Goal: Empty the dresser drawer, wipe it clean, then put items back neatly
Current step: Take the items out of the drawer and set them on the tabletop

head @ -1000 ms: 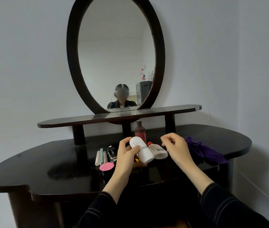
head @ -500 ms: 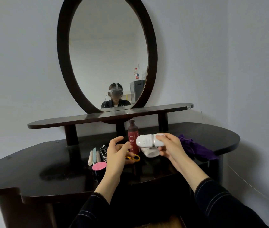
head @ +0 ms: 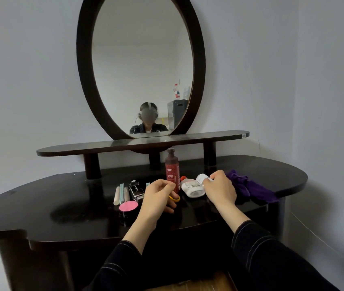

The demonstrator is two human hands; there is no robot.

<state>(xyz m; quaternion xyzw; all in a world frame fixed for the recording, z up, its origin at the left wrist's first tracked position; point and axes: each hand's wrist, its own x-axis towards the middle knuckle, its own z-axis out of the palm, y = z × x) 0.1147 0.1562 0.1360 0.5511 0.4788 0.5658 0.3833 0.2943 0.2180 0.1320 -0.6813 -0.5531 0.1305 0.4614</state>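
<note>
small white bottle: moved from left hand to right, then lowered from mid-air to the dresser top; sat just behind the lying white bottle; base hidden, so could not tell whether set down.
right hand: fingers curled round the small white bottle, not yet released.
left hand: gave up the bottle; fingers loosely curled, nothing in them; hung just above the yellow scissors handle.
drawer: stood open at the bottom edge, only a strip of wood shown; contents not visible.
other items out: red-brown bottle upright between the hands; pale sticks, clear clip and pink compact laid to the left.
purple cloth: lay bunched to the right of the right hand, untouched.
meaning for task: judged still in the emptying stage, one more item placed; wiping not begun.
next: likely let go, then reached for the cloth or back into the drawer.
</note>
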